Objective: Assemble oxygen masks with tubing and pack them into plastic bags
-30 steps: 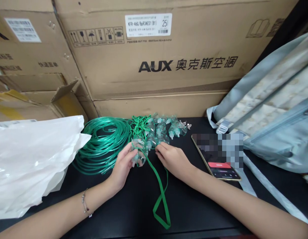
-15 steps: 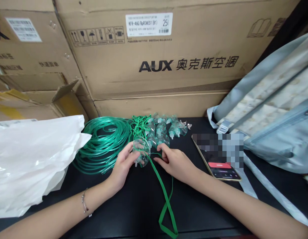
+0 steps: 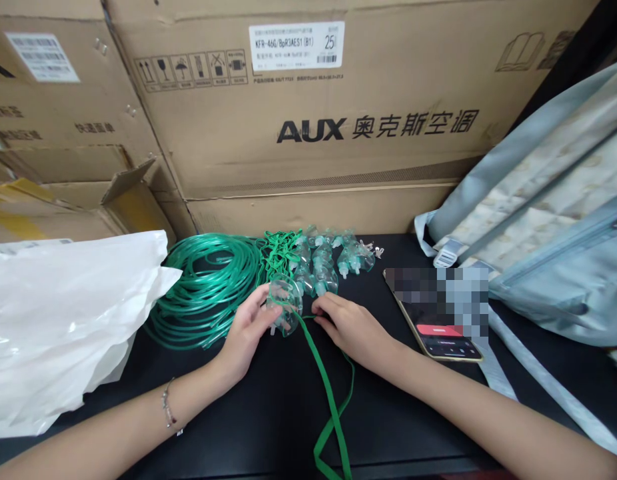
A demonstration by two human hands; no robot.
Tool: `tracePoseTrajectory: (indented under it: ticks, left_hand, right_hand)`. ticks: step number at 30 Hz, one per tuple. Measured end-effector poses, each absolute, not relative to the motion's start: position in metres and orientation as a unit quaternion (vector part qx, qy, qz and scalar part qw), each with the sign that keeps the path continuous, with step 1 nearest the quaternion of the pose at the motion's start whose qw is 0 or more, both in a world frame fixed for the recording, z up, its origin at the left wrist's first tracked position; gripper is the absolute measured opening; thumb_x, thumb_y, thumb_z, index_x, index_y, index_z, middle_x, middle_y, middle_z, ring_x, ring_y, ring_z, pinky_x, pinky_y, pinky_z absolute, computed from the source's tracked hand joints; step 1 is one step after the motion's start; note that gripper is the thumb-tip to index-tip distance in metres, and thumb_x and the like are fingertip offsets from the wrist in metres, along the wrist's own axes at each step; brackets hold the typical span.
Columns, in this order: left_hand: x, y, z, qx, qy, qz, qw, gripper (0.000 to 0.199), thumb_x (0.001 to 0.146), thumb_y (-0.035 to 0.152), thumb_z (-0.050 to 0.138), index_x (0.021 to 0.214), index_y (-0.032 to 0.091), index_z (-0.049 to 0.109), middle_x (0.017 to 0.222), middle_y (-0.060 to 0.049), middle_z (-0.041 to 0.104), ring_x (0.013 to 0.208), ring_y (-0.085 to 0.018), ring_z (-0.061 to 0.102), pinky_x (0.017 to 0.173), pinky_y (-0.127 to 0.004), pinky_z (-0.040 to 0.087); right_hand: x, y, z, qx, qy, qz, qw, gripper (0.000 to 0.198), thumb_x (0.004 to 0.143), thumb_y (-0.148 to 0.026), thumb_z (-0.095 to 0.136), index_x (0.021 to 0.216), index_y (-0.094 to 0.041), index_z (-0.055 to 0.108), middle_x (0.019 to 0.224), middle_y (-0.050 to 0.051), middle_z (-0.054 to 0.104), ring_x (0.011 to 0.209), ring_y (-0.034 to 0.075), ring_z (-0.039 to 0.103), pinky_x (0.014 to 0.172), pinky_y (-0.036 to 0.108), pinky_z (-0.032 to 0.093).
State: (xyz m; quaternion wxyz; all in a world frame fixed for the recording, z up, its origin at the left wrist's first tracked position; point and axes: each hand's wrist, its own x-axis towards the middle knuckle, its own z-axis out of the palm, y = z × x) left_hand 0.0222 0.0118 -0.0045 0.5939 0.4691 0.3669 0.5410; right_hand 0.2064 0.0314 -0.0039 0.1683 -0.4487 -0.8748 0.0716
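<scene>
My left hand [image 3: 248,323] is closed around the edge of a clear green-tinted oxygen mask [image 3: 284,310], held above the black table. A green elastic strap [image 3: 324,373] runs from the mask, hangs down in a long loop towards the table's front and comes back up under my right hand [image 3: 351,327]. The fingers of that hand are pinched on the strap just right of the mask; the fingertips partly hide the strap. Behind my hands more clear masks [image 3: 322,263] lie in rows, with a tangle of green straps [image 3: 281,252] at their left.
Coiled green tubing [image 3: 208,287] lies left of my hands, beside a white plastic bag [image 3: 63,327]. Small white clips [image 3: 377,252] are at the back. A phone [image 3: 433,320] and a light-blue backpack [image 3: 553,220] are on the right. Large cardboard boxes [image 3: 308,160] stand behind.
My right hand has drawn its fingers closer together and shifted slightly down and right. The strap's loop hangs lower and wider. My left hand and the mask have barely moved.
</scene>
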Motion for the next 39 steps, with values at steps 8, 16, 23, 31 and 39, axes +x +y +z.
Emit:
tracePoseTrajectory:
  ticks: [8,16,23,31,39]
  left_hand:
    - [0.022,0.012,-0.005,0.474,0.360,0.542,0.593,0.026,0.075,0.025,0.060,0.100,0.018,0.057,0.098,-0.004,0.060,0.080,-0.016,0.057,0.064,-0.025,0.047]
    - [0.024,0.011,-0.002,0.463,0.377,0.555,0.578,0.029,0.071,0.024,0.064,0.098,0.019,0.055,0.099,-0.004,0.059,0.088,-0.018,0.057,0.069,-0.026,0.047]
    - [0.026,0.012,-0.004,0.485,0.369,0.544,0.577,0.032,0.069,0.020,0.067,0.098,0.020,0.053,0.100,-0.003,0.059,0.092,-0.018,0.057,0.074,-0.025,0.046]
    - [0.025,0.011,-0.005,0.520,0.363,0.528,0.564,0.035,0.069,0.017,0.066,0.100,0.020,0.051,0.099,-0.003,0.059,0.092,-0.017,0.057,0.074,-0.024,0.046]
    - [0.025,0.013,-0.010,0.557,0.342,0.521,0.549,0.036,0.069,0.014,0.066,0.100,0.022,0.050,0.094,-0.001,0.060,0.090,-0.015,0.058,0.074,-0.023,0.045]
  right_hand:
    - [0.205,0.029,-0.003,-0.437,-0.868,0.114,0.208,0.021,0.083,-0.008,0.039,0.091,-0.014,0.058,0.088,0.008,0.055,0.079,0.017,0.057,0.073,0.030,0.047]
    - [0.204,0.027,0.007,-0.406,-0.855,0.137,0.292,0.020,0.088,-0.019,0.037,0.075,-0.017,0.053,0.078,0.004,0.053,0.072,0.015,0.052,0.067,0.027,0.043]
    - [0.202,0.025,0.008,-0.408,-0.869,0.127,0.249,0.020,0.088,-0.019,0.038,0.075,-0.017,0.052,0.076,0.003,0.051,0.071,0.013,0.052,0.064,0.024,0.042]
    - [0.202,0.025,0.009,-0.416,-0.870,0.118,0.237,0.020,0.086,-0.018,0.039,0.070,-0.017,0.050,0.070,0.001,0.049,0.065,0.012,0.049,0.060,0.023,0.039]
    - [0.202,0.026,0.008,-0.403,-0.873,0.127,0.242,0.019,0.085,-0.014,0.040,0.068,-0.017,0.049,0.069,0.000,0.047,0.064,0.011,0.048,0.059,0.023,0.038]
